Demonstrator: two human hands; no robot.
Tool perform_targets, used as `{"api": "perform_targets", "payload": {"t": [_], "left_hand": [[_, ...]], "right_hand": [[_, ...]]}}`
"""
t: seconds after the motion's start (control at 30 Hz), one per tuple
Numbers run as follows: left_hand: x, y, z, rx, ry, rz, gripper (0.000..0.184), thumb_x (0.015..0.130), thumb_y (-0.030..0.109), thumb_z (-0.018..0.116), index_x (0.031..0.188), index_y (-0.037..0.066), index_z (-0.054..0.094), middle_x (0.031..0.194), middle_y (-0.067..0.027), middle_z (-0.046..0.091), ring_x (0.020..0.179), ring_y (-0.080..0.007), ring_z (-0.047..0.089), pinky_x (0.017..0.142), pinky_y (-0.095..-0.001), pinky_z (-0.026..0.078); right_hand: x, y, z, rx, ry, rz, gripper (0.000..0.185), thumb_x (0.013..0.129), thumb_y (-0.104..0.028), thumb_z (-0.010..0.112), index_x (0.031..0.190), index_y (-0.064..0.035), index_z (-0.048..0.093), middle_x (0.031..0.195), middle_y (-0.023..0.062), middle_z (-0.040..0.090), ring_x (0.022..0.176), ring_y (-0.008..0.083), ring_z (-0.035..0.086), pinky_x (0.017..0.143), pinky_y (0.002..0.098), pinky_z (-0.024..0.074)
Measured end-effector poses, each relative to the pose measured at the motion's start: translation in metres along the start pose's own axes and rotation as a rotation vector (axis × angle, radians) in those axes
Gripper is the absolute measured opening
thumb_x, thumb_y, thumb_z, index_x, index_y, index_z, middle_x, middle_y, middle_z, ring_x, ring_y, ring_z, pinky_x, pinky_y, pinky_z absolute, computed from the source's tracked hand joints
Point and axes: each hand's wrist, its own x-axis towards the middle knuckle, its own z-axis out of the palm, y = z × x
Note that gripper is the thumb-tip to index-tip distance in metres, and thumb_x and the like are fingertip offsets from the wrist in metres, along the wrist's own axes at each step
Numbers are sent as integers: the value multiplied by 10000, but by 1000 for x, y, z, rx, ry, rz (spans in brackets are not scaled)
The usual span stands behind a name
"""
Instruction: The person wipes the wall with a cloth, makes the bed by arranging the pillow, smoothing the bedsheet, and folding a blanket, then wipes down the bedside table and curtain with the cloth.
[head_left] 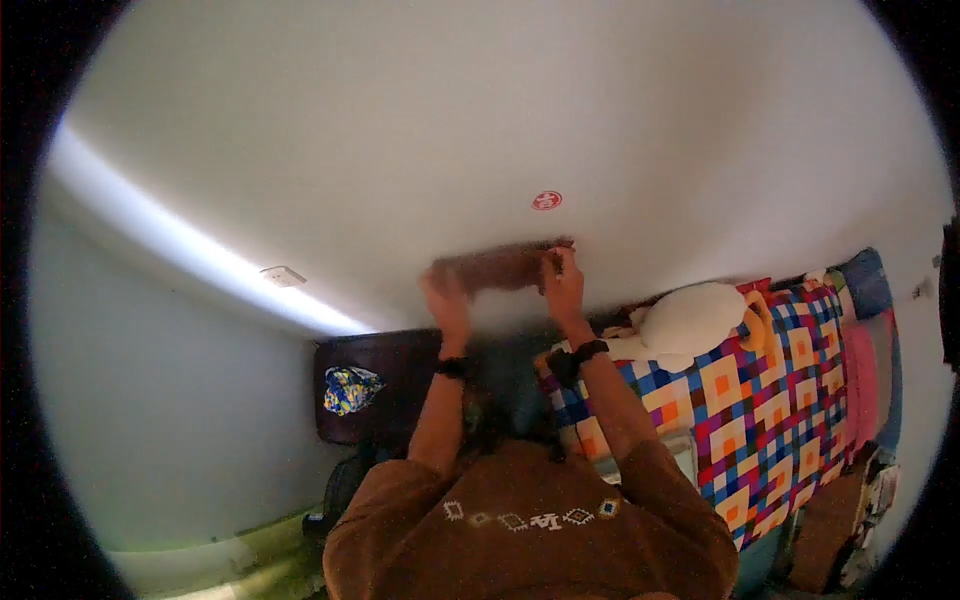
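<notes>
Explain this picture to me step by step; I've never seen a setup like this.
There is no machine here, just a bare-handed person in a brown shirt. The one picture comes from a camera worn on the head, looking forward and down. The right hand grips one end of a brown, cloth-like piece; the left hand, blurred, is at the other. Behind is a pale wall with a red mark. On the right, a white rounded thing lies on a multicoloured cover; on the left, a patterned bundle lies on something dark.
</notes>
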Motion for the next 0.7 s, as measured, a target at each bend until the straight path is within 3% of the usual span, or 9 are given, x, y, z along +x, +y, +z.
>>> {"api": "perform_targets", "payload": {"t": [0.17, 0.23, 0.37, 0.43, 0.47, 0.53, 0.57, 0.67, 0.7], "left_hand": [[-5, 104, 19, -130, 3, 42, 316, 947, 210, 537, 1142, 2, 402, 1035, -101, 507, 922, -186, 483, 813, -324, 430], [12, 44, 24, 70, -14, 166, 329, 951, 239, 530, 1152, 11, 403, 1046, -109, 513, 924, -190, 491, 822, -331, 436], [-19, -64, 24, 515, -108, 338, 352, 955, 295, 518, 1174, 43, 406, 1035, -119, 532, 891, -204, 517, 835, -343, 456], [-39, -57, 28, 367, -254, 50, 356, 959, 309, 506, 1178, 46, 406, 1034, -121, 532, 901, -206, 520, 846, -352, 458], [-49, -52, 31, 301, -333, -100, 359, 961, 316, 500, 1180, 48, 406, 1034, -122, 532, 905, -208, 522, 852, -357, 459], [-71, -36, 34, 163, -414, -33, 376, 953, 316, 508, 1167, 25, 403, 1055, -114, 517, 947, -190, 502, 863, -373, 445], [-81, 1, 43, 90, -437, -16, 369, 950, 309, 513, 1155, 22, 406, 1057, -113, 515, 957, -187, 497, 871, -383, 441], [-106, 70, 55, -188, -492, 44, 331, 935, 249, 523, 1141, 25, 394, 1072, -121, 505, 977, -202, 492, 909, -403, 422], [-112, 85, 57, -288, -511, 61, 319, 929, 223, 526, 1140, 29, 387, 1078, -125, 501, 983, -211, 491, 924, -408, 415]], "right_hand": [[28, -25, -22, 4, 107, -184, 206, 884, -113, 572, 1065, -17, 553, 931, 150, 637, 841, 279, 621, 762, 353, 486], [27, -3, -23, -79, 83, -184, 205, 883, -117, 576, 1065, -25, 553, 926, 149, 636, 833, 277, 623, 759, 354, 487], [-14, 55, -39, -223, -106, 60, 215, 879, -107, 576, 1083, -49, 541, 916, 154, 629, 814, 272, 621, 759, 354, 487], [-39, 52, -60, -146, -132, 210, 207, 874, -96, 579, 1071, -55, 529, 882, 153, 618, 785, 257, 613, 751, 353, 486], [-48, 50, -74, -59, -115, 214, 199, 873, -94, 579, 1058, -51, 521, 885, 137, 609, 791, 243, 602, 750, 348, 481], [-72, 38, -104, 111, -81, 230, 184, 872, -91, 581, 1032, -42, 504, 891, 106, 589, 804, 214, 581, 747, 338, 471], [-82, 43, -115, 139, -1, 171, 173, 886, -177, 562, 963, -39, 491, 937, 59, 533, 885, 174, 534, 784, 333, 442], [-104, 30, -153, 748, 161, 96, 225, 900, -276, 509, 929, -54, 493, 964, 32, 487, 956, 155, 485, 823, 312, 402], [-105, -12, -168, 1002, 228, 217, 248, 894, -321, 476, 907, -74, 485, 892, 31, 451, 911, 157, 450, 829, 301, 376]]}}
